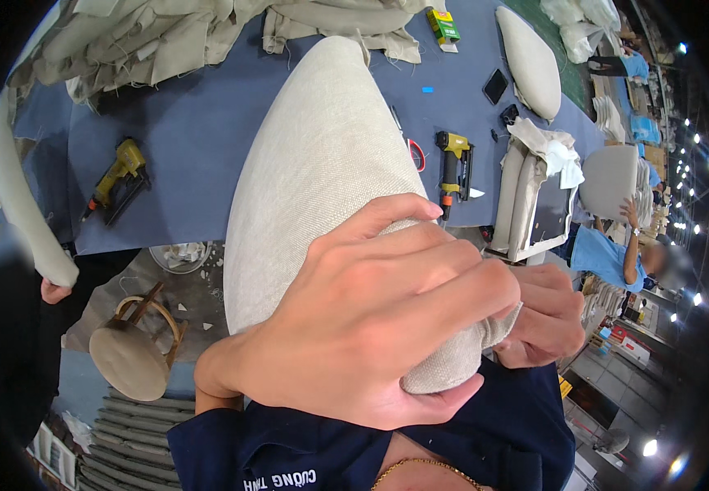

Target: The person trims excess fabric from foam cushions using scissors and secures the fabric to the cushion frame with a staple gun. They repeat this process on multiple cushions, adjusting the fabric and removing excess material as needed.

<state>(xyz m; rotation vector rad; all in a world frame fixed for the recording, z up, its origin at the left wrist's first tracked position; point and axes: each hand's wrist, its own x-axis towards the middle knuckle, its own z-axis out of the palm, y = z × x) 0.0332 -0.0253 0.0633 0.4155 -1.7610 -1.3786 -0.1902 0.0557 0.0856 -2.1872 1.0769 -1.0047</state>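
Observation:
A long beige fabric-covered cushion [314,155] stretches from the blue worktable toward my chest. My left hand [371,319] is closed over its near end, thumb beneath and fingers curled across the top. Beyond it, at the cushion's right edge, my right hand [542,315] has its fingers bent around a fold of the cover fabric [498,326]. My left hand hides part of that grip. Right of the cushion lie red-handled scissors [417,155], partly covered by it, and a yellow and black staple gun [453,168].
Another staple gun [117,178] lies on the table [183,155] at left. Beige fabric [142,41] is heaped at the back. A phone [495,86] and second cushion [530,61] lie far right. A chair [134,352] stands lower left. Co-workers are at left and right [608,254].

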